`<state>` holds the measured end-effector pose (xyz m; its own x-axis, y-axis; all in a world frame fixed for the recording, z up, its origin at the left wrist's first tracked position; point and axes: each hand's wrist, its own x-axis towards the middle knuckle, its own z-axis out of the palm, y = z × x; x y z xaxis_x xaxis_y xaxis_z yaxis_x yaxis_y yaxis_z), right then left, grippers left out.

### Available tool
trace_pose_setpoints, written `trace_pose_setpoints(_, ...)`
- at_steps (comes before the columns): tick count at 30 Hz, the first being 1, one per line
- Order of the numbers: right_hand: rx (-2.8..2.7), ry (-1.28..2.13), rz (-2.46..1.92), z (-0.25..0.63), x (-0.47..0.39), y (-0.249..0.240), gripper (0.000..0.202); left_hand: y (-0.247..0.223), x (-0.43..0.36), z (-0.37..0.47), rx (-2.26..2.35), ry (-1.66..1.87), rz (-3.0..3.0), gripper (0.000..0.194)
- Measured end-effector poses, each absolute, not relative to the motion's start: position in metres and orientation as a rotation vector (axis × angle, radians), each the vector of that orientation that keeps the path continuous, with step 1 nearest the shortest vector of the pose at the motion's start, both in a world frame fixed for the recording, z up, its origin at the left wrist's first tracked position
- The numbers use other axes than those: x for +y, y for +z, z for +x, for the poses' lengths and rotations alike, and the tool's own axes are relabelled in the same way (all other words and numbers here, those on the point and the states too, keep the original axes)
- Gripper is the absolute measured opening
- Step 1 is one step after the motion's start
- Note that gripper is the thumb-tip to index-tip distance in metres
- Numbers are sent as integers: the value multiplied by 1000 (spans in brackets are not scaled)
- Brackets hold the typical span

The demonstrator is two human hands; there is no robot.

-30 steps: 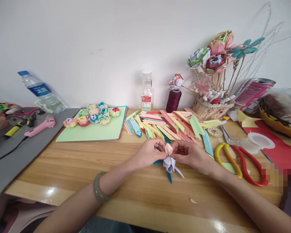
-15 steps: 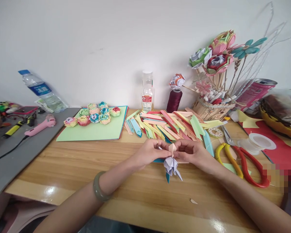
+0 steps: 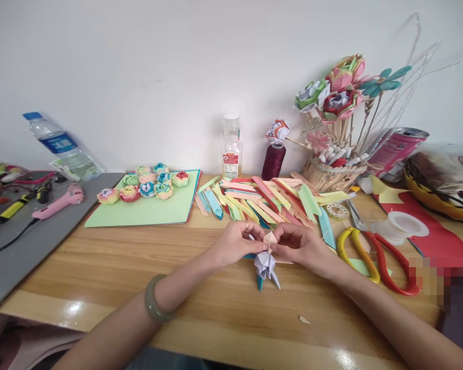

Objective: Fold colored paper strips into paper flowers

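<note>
Between my two hands is a partly folded paper flower [image 3: 265,264], with pale lilac petals, a peach strip at its top and a blue tip hanging below. My left hand [image 3: 237,243] pinches it from the left, thumb and fingers closed near the peach strip. From the other side my right hand [image 3: 303,245] pinches the same peach paper. The exact spots under the fingertips are hidden. Just behind my hands lies a heap of folded coloured paper strips [image 3: 268,198].
Finished paper flowers [image 3: 146,189] sit on green paper [image 3: 139,216] at left. Scissors [image 3: 386,262], a spool [image 3: 405,226] and red paper [image 3: 447,241] lie right. Behind stand a glass bottle [image 3: 231,154], purple thread [image 3: 273,160] and a flower basket [image 3: 335,174]. A glue gun [image 3: 61,200] rests left.
The whole view has shifted slightly, so things sit a little further left. Both hands keep hold of the paper flower, with only slight finger movement.
</note>
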<state>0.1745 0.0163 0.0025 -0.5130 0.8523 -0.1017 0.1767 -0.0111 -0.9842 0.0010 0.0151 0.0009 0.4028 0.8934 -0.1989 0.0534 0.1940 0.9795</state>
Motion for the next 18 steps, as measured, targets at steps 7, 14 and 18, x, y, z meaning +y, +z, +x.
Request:
trace_pose_setpoints(7,-1725,1579,-1059,174,14,-2,21,-1,14,0,1008,746,1322,14)
trace_pose_setpoints(14,-1823,1339,-1163,171,11,-6,16,-6,12,3,1034,816,1386,12)
trace_pose_setpoints(18,-1868,1294,-1177,170,8,-2,13,-5,11,3,1038,807,1386,11)
